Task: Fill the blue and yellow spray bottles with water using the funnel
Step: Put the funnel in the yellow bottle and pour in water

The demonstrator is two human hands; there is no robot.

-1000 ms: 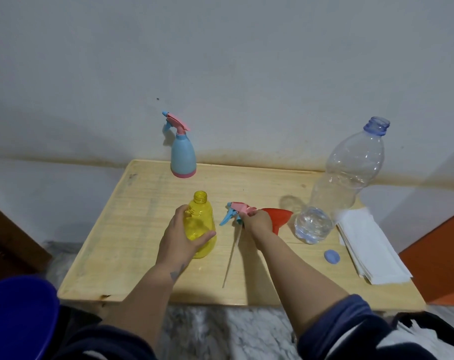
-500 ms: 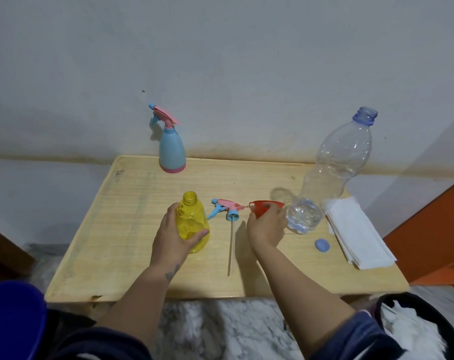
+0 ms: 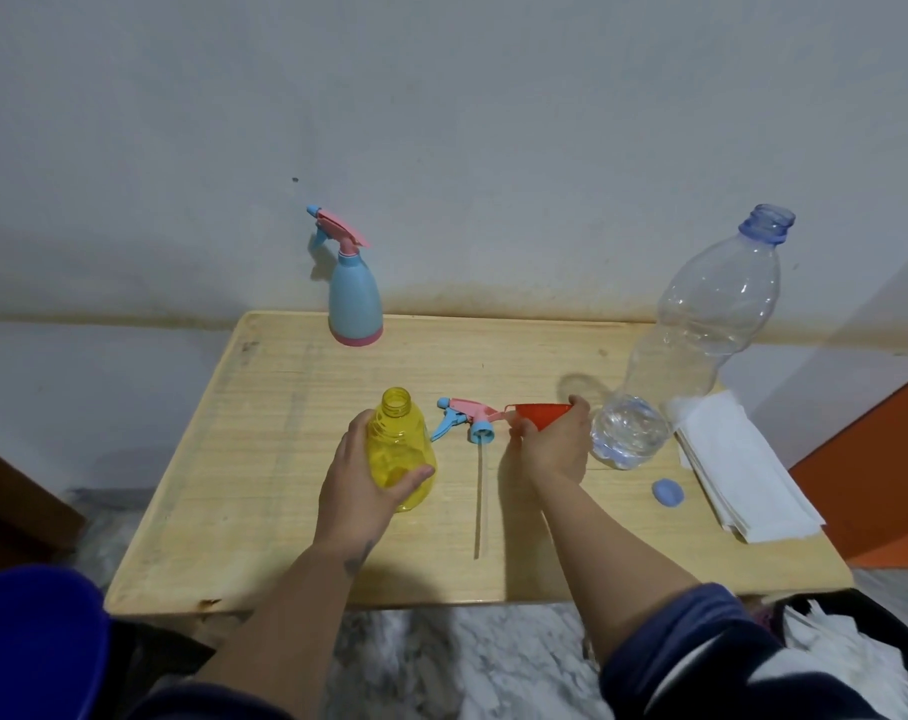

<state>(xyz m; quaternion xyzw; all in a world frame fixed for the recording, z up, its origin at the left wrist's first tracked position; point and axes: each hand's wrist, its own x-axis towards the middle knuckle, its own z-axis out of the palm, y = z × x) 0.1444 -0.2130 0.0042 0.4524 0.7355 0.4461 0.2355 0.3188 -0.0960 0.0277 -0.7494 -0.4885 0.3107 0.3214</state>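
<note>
My left hand [image 3: 358, 485] grips the yellow spray bottle [image 3: 397, 449], which stands upright with its neck uncapped at the middle of the wooden table [image 3: 265, 459]. Its pink and blue spray head [image 3: 465, 415] lies on the table just right of the bottle, the long dip tube pointing toward me. My right hand [image 3: 553, 444] holds the red funnel [image 3: 540, 413], wide mouth up, just right of the spray head. The blue spray bottle [image 3: 354, 298] stands capped at the back of the table near the wall.
A large clear plastic water bottle [image 3: 701, 330], uncapped and with a little water at the bottom, stands right of the funnel. Its blue cap [image 3: 667, 492] lies near a stack of white napkins [image 3: 743, 470]. A dark bin [image 3: 857, 646] sits at lower right.
My right hand let go of the spray head, left it lying on the table, moved right and took hold of the red funnel. The left hand kept its grip on the yellow bottle.
</note>
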